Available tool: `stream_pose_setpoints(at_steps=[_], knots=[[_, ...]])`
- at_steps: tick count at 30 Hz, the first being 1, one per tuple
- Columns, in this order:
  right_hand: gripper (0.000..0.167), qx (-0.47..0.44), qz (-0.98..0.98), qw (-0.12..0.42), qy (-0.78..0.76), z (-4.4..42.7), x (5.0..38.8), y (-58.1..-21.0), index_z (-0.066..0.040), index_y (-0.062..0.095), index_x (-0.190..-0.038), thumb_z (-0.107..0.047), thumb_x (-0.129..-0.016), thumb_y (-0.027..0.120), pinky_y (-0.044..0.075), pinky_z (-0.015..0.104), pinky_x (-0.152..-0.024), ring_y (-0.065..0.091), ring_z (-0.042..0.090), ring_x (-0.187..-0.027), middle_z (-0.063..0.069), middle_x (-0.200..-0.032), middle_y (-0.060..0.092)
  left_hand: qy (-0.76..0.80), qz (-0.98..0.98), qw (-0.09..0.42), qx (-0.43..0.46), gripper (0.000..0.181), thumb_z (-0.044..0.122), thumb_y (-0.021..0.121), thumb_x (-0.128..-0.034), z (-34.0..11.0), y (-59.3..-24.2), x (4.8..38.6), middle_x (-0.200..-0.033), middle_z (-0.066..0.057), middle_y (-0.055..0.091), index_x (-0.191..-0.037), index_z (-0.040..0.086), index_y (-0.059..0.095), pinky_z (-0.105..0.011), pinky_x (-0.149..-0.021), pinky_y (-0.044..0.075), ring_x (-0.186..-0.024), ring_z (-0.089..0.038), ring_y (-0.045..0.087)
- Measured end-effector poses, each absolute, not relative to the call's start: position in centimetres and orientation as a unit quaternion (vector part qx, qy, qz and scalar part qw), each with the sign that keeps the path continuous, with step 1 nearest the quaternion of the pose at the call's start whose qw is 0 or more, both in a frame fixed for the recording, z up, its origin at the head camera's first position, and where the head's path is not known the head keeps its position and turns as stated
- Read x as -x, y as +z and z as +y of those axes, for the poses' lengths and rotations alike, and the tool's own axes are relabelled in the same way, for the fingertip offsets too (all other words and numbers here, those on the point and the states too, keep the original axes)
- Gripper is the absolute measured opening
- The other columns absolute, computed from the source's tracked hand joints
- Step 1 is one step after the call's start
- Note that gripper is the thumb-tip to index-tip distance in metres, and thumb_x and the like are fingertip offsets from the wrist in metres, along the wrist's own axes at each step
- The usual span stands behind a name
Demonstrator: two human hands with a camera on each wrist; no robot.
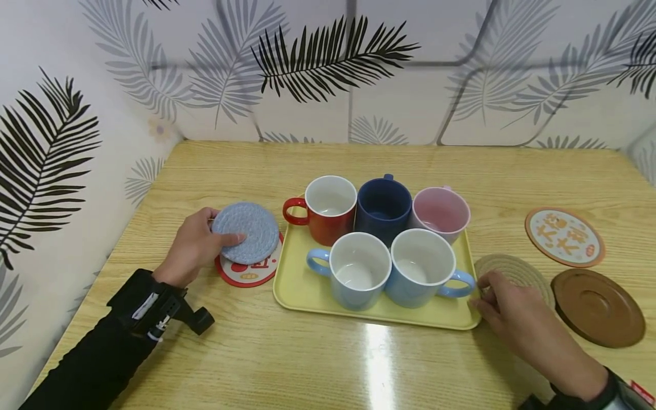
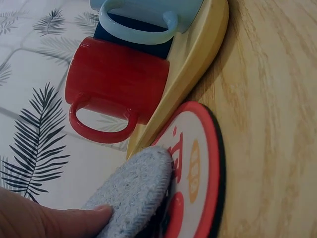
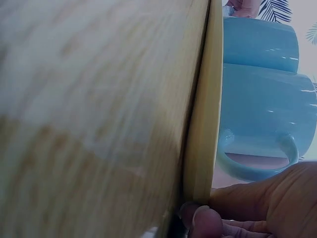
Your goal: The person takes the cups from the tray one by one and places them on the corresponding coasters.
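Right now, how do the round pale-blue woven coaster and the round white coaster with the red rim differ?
The pale-blue woven coaster is plain with a coiled texture; the red-rimmed white coaster has printed markings. The left hand grips the woven one, while the red-rimmed one lies on the wood-grain table, partly hidden behind it. Both are round.

On the tabletop we see a tray carrying mugs, three behind two. To its left, an upper coaster partly overlaps a lower coaster; to its right lie three more coasters.
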State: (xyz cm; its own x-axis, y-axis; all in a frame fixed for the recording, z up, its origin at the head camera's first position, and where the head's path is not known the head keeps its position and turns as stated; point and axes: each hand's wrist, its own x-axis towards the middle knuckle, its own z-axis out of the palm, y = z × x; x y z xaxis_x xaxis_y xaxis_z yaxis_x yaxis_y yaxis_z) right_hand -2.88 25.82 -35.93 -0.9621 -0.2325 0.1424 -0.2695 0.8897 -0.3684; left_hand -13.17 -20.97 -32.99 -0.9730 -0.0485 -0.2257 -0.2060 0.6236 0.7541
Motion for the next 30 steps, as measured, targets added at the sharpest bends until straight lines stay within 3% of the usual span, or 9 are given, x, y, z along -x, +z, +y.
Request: stream_pose_setpoints(at_steps=[7,18,30], knots=[[0.026,-0.126,-0.972,0.039,0.193,25.8,2.9,-36.0,0.002,0.06,-0.099,0.0,-0.082,0.079,0.049,0.037,-0.056,0.063,0.016,-0.064,0.003,-0.073,0.068,0.439,0.891,0.08,0.085,0.056,0.014,0.071,-0.0948,-20.7,-33.1,13.9,-0.13,-0.027,0.053,-0.137,-0.01,0.043,-0.04,-0.093,0.048,-0.119,-0.037,0.052],[0.027,-0.137,-0.97,0.062,0.192,25.8,2.8,-36.0,0.001,0.06,-0.097,-0.001,-0.08,0.081,0.047,0.034,-0.055,0.059,0.013,-0.064,0.0,-0.072,0.067,0.442,0.889,0.071,0.097,0.054,0.015,0.071,-0.0953,-20.4,-33.2,14.7,-0.126,-0.025,0.056,-0.136,-0.009,0.044,-0.026,-0.081,0.048,-0.115,-0.033,0.055],[0.03,-0.148,-0.968,0.091,0.181,25.8,2.6,-36.2,0.0,0.059,-0.095,0.0,-0.077,0.083,0.044,0.03,-0.053,0.054,0.008,-0.061,-0.003,-0.069,0.064,0.448,0.887,0.058,0.095,0.055,0.014,0.071,-0.0953,-20.1,-33.2,15.1,-0.13,-0.026,0.055,-0.138,-0.009,0.044,-0.035,-0.089,0.05,-0.119,-0.034,0.054]])
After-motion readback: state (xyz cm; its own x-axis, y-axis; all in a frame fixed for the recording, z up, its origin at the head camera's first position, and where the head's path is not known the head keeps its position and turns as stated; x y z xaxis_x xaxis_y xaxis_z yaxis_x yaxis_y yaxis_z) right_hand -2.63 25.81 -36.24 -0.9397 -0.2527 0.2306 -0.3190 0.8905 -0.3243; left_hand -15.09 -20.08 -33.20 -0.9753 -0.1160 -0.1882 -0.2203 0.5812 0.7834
